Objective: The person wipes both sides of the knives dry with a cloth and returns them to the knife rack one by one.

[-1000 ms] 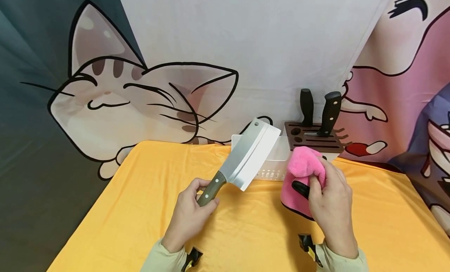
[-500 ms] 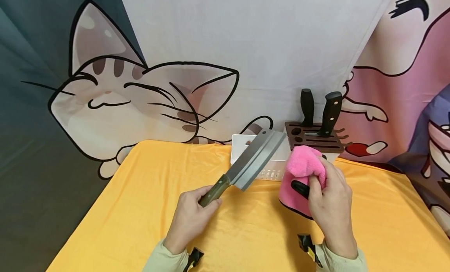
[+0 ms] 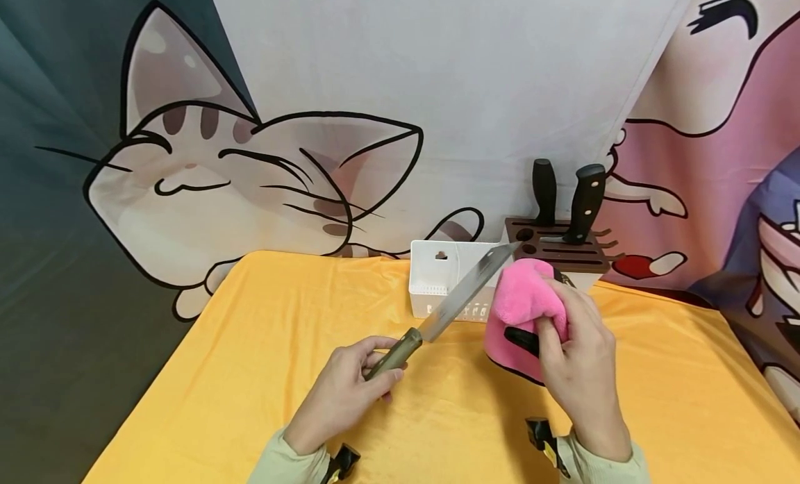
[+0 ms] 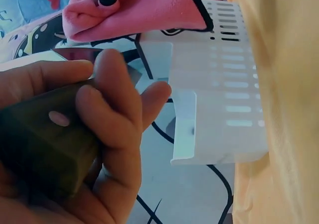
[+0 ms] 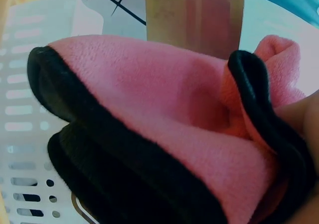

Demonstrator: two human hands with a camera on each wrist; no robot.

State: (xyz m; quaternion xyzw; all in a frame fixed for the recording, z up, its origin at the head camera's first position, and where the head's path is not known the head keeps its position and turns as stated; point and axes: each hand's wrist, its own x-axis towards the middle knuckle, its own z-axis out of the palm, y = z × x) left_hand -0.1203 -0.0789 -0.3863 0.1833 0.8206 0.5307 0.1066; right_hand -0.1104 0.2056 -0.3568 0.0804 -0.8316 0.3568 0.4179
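Note:
A cleaver (image 3: 465, 289) with a broad steel blade and a green riveted handle (image 4: 50, 129) is held by my left hand (image 3: 344, 387). Its blade slants up and right, turned nearly edge-on in the head view. My right hand (image 3: 578, 366) grips a folded pink cloth (image 3: 528, 296) with black edging, just right of the blade. In the right wrist view the cloth (image 5: 149, 89) overlaps the lower part of the blade (image 5: 194, 20), which mirrors pink and yellow. Some fingers of my left hand (image 4: 119, 124) curl round the handle.
Behind the cleaver stands a white perforated plastic rack (image 3: 431, 269). Its brown slotted top (image 3: 562, 258) holds two black-handled knives, one handle (image 3: 545, 192) behind the other (image 3: 587, 199). A yellow cloth (image 3: 250, 373) covers the table; a cartoon-printed curtain (image 3: 325, 171) hangs behind.
My left hand has turned the cleaver from showing its broad face to nearly edge-on, its tip swinging down and right. My right hand with the cloth has shifted slightly left toward the blade.

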